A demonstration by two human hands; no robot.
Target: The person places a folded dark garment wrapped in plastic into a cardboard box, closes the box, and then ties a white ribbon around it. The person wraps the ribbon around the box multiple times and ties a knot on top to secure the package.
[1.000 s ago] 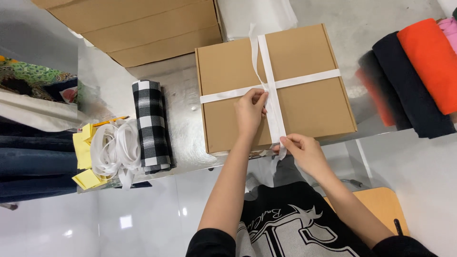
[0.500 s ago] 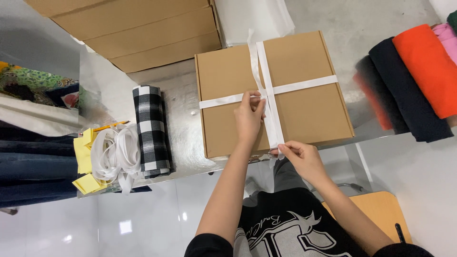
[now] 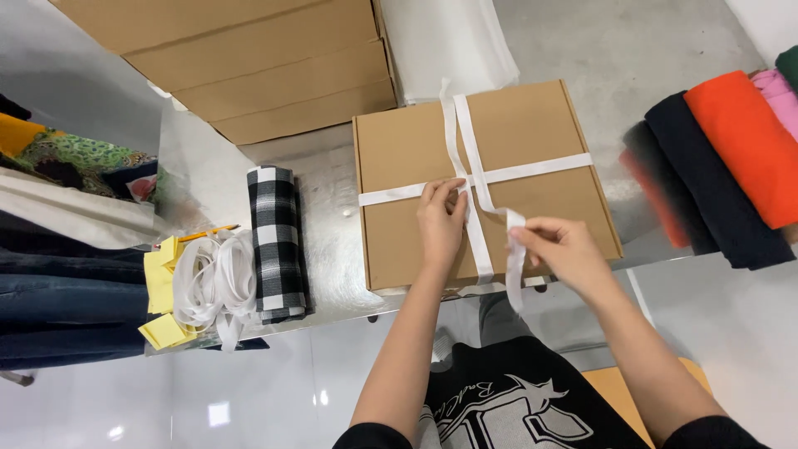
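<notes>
Ribbon (image 3: 532, 172) pinned under left fingers (image 3: 445, 189), pinched by right fingers (image 3: 522, 234)

we see a checked fabric roll (image 3: 277, 241) and white ribbon coil (image 3: 213, 278) near the table's (image 3: 332, 249) front edge, folded cloths (image 3: 731, 158) at right.

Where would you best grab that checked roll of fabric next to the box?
Probably around the middle of the black-and-white checked fabric roll, coming from above with fingers across its narrow width. It lies flat and long on the metal table, with a gap toward the cardboard box; white ribbon coils crowd its other side.
</notes>
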